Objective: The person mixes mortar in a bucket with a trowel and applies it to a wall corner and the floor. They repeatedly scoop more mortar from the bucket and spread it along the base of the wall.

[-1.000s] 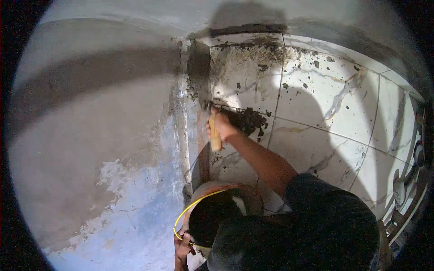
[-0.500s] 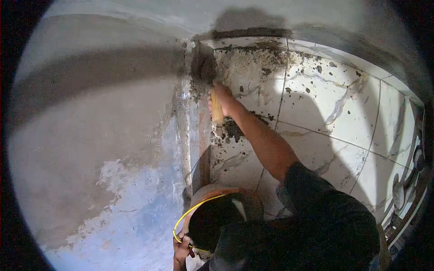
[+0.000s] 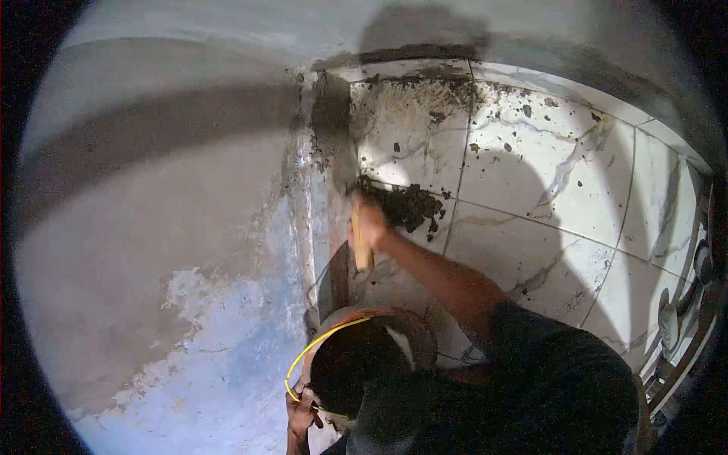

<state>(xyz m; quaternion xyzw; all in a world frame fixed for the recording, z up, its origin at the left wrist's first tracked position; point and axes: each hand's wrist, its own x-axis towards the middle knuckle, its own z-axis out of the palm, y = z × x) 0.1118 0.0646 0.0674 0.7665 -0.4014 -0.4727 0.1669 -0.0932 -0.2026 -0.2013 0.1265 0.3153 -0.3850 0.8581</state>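
Your right hand drops to the dark mortar, fingers wrapped round the wooden handle; left hand grips the bucket. Probably scooping; next calls for level lifting.

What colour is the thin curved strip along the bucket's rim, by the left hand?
The curved strip is yellow, showing best in the head view.

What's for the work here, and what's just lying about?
Seemingly in use:
wooden-handled tool, in the right hand
bucket, left hand at its yellow handle
mortar-like heap by the right hand

Apparently lying about:
scattered dark crumbs on the tiles
objects at right, too dim to name
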